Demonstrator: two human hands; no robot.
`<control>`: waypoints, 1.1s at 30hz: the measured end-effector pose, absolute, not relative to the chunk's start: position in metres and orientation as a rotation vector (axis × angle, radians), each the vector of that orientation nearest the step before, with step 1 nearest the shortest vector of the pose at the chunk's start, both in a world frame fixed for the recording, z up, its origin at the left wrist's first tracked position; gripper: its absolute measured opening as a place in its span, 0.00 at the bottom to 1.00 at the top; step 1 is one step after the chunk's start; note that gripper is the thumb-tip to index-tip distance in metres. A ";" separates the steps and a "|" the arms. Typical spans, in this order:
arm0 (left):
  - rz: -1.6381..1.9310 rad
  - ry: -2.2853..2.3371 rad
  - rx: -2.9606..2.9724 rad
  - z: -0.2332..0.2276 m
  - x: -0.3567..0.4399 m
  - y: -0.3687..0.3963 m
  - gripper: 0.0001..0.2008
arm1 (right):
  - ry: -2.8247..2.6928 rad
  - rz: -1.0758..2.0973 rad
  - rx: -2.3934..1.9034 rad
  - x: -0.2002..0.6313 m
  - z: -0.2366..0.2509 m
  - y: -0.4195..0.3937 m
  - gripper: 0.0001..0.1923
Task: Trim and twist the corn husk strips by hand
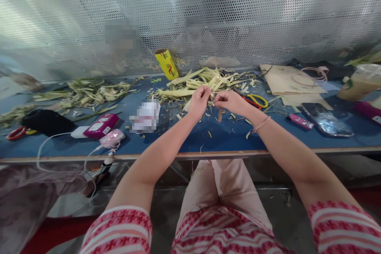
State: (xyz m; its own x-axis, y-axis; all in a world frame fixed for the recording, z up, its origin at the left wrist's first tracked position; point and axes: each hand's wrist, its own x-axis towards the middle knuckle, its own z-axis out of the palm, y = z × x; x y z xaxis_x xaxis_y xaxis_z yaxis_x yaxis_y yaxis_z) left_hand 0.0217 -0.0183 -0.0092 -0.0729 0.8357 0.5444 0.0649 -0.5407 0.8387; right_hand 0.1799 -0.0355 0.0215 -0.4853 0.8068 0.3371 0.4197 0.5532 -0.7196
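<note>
My left hand (pixel 201 98) is closed in a pinch above the table, just in front of a pile of pale yellow-green dried plant strips (pixel 205 81). Close by on its right, my right hand (pixel 229 101) is pinched too, its fingertips turned toward the left ones. Whatever lies between the fingers is too small to make out; it may be a thin piece of the same plant strip. Scissors with yellow and red handles (pixel 258 100) rest just beyond my right hand. Small scraps of strip are scattered on the blue tabletop (pixel 166 143) around both hands.
A yellow cardboard tube (pixel 166 64) stands tilted against the perforated metal panel (pixel 226 16). On the left are another strip pile (pixel 95 92), a black pouch (pixel 49 122) and a purple power bank (pixel 101 125). A phone (pixel 326 120), brown paper (pixel 288 79) and drink cup (pixel 358 83) lie right.
</note>
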 end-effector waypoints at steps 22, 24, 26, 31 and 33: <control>1.551 0.954 1.726 0.009 0.018 -0.035 0.11 | -1.969 1.043 -0.881 0.186 0.016 -0.028 0.19; 1.545 0.963 1.708 0.011 0.020 -0.037 0.11 | -1.886 1.027 -0.870 0.182 0.015 -0.029 0.21; 1.518 0.973 1.706 0.012 0.021 -0.039 0.11 | -1.844 0.929 -0.901 0.179 0.015 -0.032 0.21; 1.450 0.995 1.751 0.016 0.025 -0.043 0.12 | -1.868 0.627 -0.967 0.179 0.018 -0.037 0.17; 1.450 0.987 1.763 0.017 0.025 -0.044 0.11 | -1.874 0.538 -0.963 0.180 0.018 -0.039 0.16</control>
